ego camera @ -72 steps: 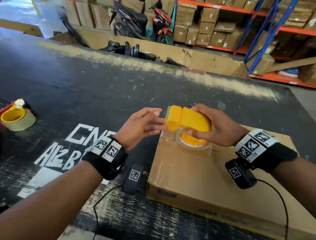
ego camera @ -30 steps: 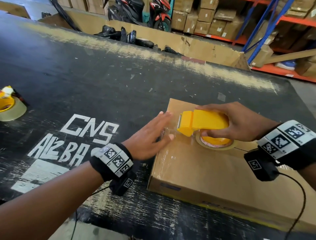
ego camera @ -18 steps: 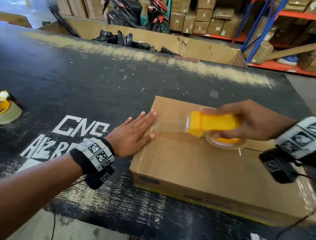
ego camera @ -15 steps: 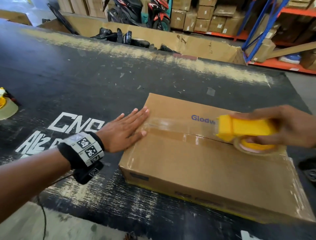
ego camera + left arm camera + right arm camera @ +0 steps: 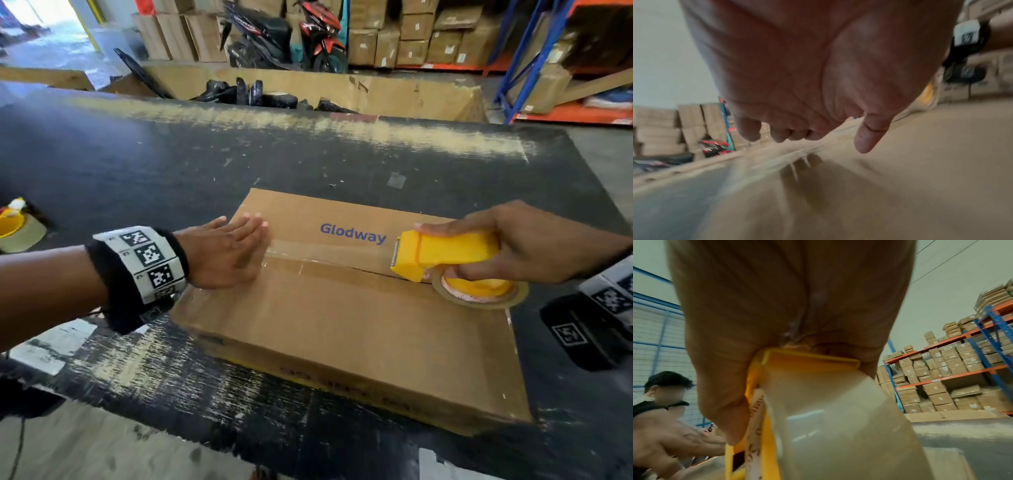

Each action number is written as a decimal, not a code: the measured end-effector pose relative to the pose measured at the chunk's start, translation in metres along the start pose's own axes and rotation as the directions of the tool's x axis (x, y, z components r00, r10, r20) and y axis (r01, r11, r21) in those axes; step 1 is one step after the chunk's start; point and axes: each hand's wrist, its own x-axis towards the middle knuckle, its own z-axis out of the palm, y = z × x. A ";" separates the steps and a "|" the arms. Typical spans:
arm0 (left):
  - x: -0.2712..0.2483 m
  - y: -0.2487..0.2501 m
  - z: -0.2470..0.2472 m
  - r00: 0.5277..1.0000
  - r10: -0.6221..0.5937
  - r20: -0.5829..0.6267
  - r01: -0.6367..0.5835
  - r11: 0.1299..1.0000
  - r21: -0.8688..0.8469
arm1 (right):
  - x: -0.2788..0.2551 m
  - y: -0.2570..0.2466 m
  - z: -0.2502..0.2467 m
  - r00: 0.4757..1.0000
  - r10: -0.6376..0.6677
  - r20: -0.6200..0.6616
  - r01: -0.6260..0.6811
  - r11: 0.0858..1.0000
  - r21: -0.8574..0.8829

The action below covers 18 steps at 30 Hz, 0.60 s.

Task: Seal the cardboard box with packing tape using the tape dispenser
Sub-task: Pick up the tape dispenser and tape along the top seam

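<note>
A flat cardboard box (image 5: pixel 342 318) printed "Glodway" lies on the black table (image 5: pixel 171 164). My left hand (image 5: pixel 226 251) presses flat on the box's left end, fingers straight, over the start of a clear tape strip (image 5: pixel 325 251) along the centre seam. My right hand (image 5: pixel 534 243) grips the yellow tape dispenser (image 5: pixel 445 253) near the box's right end, its roll (image 5: pixel 479 291) touching the box top. In the left wrist view the palm (image 5: pixel 807 65) hovers just over the cardboard (image 5: pixel 900 178). In the right wrist view the dispenser (image 5: pixel 807 360) and its tape roll (image 5: pixel 838 418) fill the frame.
A second yellow dispenser with a roll (image 5: pixel 17 228) sits at the table's far left edge. Behind the table stand an open carton of dark parts (image 5: pixel 274 92), parked scooters (image 5: pixel 284 34) and shelving with boxes (image 5: pixel 565 51). Another person (image 5: pixel 663 402) appears in the right wrist view.
My right hand has dragged the dispenser rightward along the seam from the left end, laying tape. My left hand went from raised to flat on the left end.
</note>
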 end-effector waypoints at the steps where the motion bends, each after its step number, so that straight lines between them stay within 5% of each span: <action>1: -0.001 0.019 -0.010 1.000 0.030 -0.002 -0.030 0.999 -0.026 | 0.001 -0.001 0.000 1.000 -0.003 0.003 0.003 1.000 -0.016; 9: 0.029 0.136 -0.054 0.993 0.104 -0.062 -0.118 0.953 -0.280 | 0.012 -0.001 -0.003 0.998 -0.059 0.028 0.062 0.988 -0.140; 13: 0.035 0.152 -0.050 0.992 0.117 -0.042 -0.125 0.932 -0.341 | 0.019 0.002 0.001 0.997 -0.065 0.032 0.071 0.968 -0.240; 18: 0.035 0.151 -0.042 0.991 0.116 -0.061 -0.130 0.927 -0.351 | -0.008 0.022 -0.014 0.994 -0.091 0.067 0.101 0.981 -0.167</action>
